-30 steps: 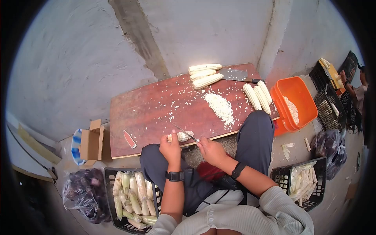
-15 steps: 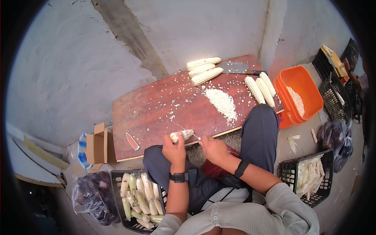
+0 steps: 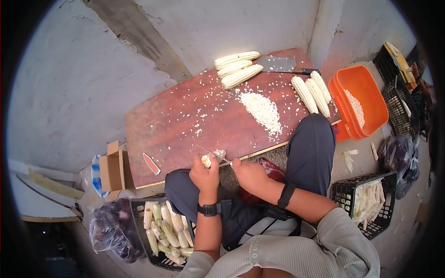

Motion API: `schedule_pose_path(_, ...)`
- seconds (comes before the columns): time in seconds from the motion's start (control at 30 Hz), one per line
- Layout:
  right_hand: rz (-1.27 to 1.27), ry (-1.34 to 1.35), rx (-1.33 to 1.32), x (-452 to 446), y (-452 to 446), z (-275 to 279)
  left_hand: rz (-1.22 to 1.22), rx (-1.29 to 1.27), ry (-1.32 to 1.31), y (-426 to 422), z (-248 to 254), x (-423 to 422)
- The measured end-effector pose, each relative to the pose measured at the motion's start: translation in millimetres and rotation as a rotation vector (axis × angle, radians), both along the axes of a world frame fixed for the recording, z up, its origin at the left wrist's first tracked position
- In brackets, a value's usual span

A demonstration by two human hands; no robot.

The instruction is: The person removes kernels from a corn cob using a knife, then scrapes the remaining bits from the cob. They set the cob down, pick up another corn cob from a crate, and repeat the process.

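Two hands' fingers clamped: left hand (image 3: 205, 177) on one corn cob (image 3: 206, 161), right hand (image 3: 251, 177) on one knife (image 3: 225, 160), at near edge of bench (image 3: 171, 123). Beyond: one kernel heap (image 3: 262, 112), six husked cobs (image 3: 242, 76), one cleaver (image 3: 278, 64), one orange bucket (image 3: 373, 99). Right knee (image 3: 315, 127) hides part of edge.

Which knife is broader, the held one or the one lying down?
The cleaver lying on the board; the knife in the right hand looks much narrower.

Ribbed grey shirt (image 3: 294, 254), front buttons (image 3: 254, 250), dark trousers (image 3: 311, 143), black left wristband (image 3: 209, 210), black right wristband (image 3: 287, 194).
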State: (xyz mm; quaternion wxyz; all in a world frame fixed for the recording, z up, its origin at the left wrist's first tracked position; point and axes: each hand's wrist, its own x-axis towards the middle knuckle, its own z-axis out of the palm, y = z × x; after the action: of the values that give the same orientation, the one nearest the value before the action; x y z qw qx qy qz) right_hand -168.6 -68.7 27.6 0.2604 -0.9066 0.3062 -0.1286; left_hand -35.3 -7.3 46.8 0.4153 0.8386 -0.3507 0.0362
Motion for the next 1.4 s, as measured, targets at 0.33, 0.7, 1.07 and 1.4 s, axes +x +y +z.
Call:
schedule_pose_path(0.33,0.012,0.173,0.141,25.7,-34.9,-51.6,0.107,-0.018,0.019,-7.5,-0.9,-2.7)
schedule_pose_path(0.7,-0.034,-0.121,0.006,-1.3,-14.9,12.0,0.169,0.021,-0.006,-3.9,-1.0,-0.3)
schedule_pose_path(1.07,0.019,0.000,-0.038,4.1,0.6,-7.1,0.135,0.028,-0.050,0.7,-1.5,6.8)
schedule_pose_path(1.4,-0.011,0.115,0.064,22.8,-28.9,-60.5,0.126,-0.004,-0.088,-0.8,-7.6,-4.2)
